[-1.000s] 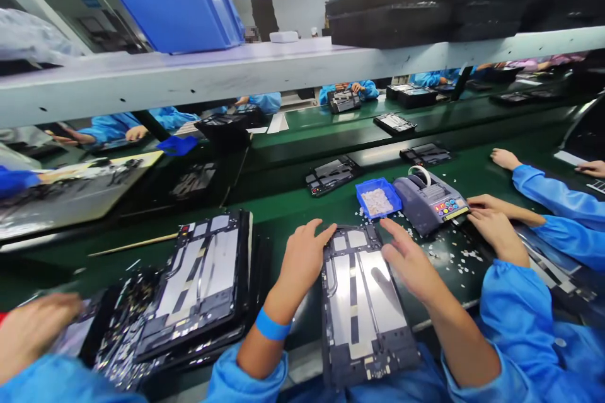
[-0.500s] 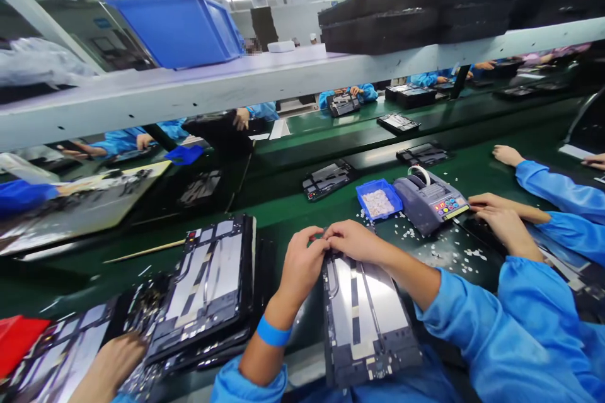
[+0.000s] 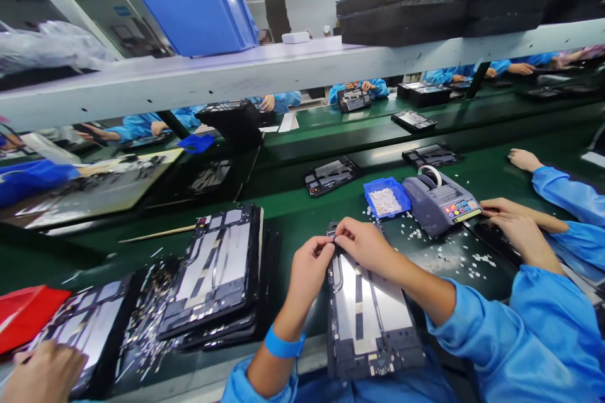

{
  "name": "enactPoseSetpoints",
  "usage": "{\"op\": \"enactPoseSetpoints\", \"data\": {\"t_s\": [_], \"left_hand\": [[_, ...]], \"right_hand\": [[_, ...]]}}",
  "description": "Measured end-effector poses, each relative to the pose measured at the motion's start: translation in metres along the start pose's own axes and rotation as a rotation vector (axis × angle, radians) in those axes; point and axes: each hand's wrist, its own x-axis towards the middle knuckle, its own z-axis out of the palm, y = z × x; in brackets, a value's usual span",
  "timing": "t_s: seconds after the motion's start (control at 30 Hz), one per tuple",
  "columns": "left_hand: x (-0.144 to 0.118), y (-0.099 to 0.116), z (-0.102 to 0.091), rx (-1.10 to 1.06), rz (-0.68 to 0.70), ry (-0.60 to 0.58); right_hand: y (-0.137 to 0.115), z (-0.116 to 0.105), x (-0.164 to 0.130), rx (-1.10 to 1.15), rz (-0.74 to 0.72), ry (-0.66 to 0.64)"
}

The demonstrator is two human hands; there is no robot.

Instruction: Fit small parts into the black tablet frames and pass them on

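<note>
A: Looking at the tablet frame [image 3: 371, 308], I see it lying flat on the green counter [image 3: 307, 201], its near end reaching the counter's front edge. Both hands meet at its far end.

B: What are the hands doing there?

A: The left hand [image 3: 309, 271] has its fingers curled, fingertips pinched at the frame's top left corner. The right hand [image 3: 363, 245] is curled too, its thumb and forefinger pressed together right against the left's. Something tiny seems to be nipped between them, but it is too small to make out, and the fingers hide that corner of the frame.

B: What lies around the frame?

A: Left of it is a stack of like frames [image 3: 217, 277], its lower layers mostly hidden beneath the top one. Farther left lies another frame, with a co-worker's hand [image 3: 42, 374] cut off by the bottom border. Beyond the frame, to the right, stand a small blue tray [image 3: 386, 199] of pale bits and a grey tape dispenser [image 3: 442, 201]; white scraps [image 3: 454, 252] are strewn on the counter there.

B: And on the right?

A: Another person's hands [image 3: 515, 223] in blue sleeves rest right of the dispenser, covering what is under them. Above the frame, a shelf [image 3: 236, 75] crosses the view and blocks most of the workers behind it.
</note>
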Motion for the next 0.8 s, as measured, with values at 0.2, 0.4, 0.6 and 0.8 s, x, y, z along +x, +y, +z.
{"op": "enactPoseSetpoints", "data": {"t_s": [0.2, 0.4, 0.6, 0.8], "left_hand": [[-0.008, -0.004, 0.000, 0.108, 0.055, 0.077], [-0.014, -0.008, -0.002, 0.218, 0.177, 0.091], [-0.010, -0.010, 0.000, 0.184, 0.143, 0.097], [-0.007, -0.006, 0.005, 0.134, 0.107, 0.094]], "right_hand": [[-0.005, 0.002, -0.005, -0.256, -0.084, -0.014], [-0.004, 0.002, -0.005, -0.313, -0.109, -0.062], [-0.003, 0.007, 0.000, -0.518, -0.075, -0.041], [-0.002, 0.014, -0.002, -0.694, -0.070, 0.037]]}}
